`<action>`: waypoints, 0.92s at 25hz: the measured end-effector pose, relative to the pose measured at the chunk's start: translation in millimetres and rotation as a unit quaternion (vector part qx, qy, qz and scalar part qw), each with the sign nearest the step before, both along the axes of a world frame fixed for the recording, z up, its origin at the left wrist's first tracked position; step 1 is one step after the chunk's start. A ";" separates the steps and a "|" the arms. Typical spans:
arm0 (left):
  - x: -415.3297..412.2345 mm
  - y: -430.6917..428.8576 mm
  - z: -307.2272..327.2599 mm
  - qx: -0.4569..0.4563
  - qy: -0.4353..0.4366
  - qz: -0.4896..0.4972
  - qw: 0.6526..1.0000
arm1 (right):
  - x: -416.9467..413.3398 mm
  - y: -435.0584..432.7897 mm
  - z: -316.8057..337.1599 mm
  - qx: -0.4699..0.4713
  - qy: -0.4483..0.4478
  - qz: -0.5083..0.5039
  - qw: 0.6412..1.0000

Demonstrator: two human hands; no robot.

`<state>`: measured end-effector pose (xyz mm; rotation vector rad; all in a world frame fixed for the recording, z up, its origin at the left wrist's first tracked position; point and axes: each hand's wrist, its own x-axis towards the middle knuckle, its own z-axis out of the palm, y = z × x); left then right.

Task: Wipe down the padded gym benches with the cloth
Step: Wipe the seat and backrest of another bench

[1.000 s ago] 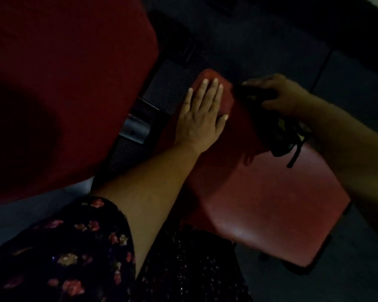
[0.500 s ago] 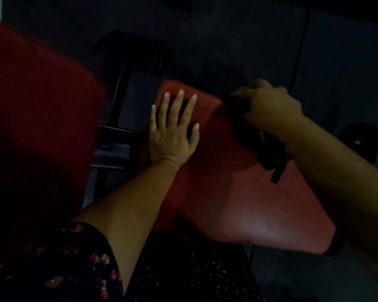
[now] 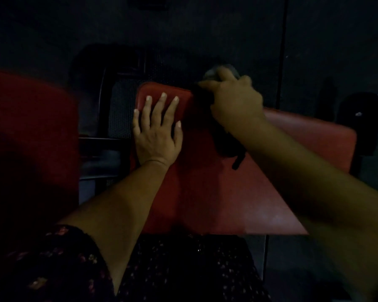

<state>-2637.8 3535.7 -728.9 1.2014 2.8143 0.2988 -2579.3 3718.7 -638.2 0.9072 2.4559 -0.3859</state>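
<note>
A red padded bench seat (image 3: 216,192) lies in front of me in dim light. My left hand (image 3: 157,129) rests flat on its far left part, fingers straight and spread. My right hand (image 3: 234,99) grips a dark cloth (image 3: 225,140) at the seat's far edge. Part of the cloth hangs under my wrist onto the pad, with a strap-like end trailing down. A second red pad (image 3: 28,131) stands at the left, mostly in shadow.
A black metal frame with mesh (image 3: 120,112) sits between the two pads. The floor (image 3: 227,29) is dark matting with a seam line on the right. A dark rounded object (image 3: 362,118) stands at the far right.
My right hand has slid the cloth up to the seat's far edge. My left hand stays flat on the pad. The view has swung, and the seat now lies squarer to me.
</note>
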 end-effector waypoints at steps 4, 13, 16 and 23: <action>-1.2 -0.5 -0.6 -0.005 -0.015 0.002 1.000 | 76.0 35.4 14.4 0.017 -0.103 -0.093 0.990; -0.4 -1.1 -0.8 -0.004 -0.002 -0.004 1.000 | 37.0 20.4 3.8 0.037 -0.021 -0.018 0.999; -0.1 -1.9 -0.1 0.006 -0.004 -0.022 1.000 | 75.2 35.3 6.4 -0.005 0.003 -0.028 1.000; 1.6 4.4 15.6 0.001 -0.048 -0.061 0.997 | 166.0 76.7 10.6 0.080 -0.156 -0.169 0.970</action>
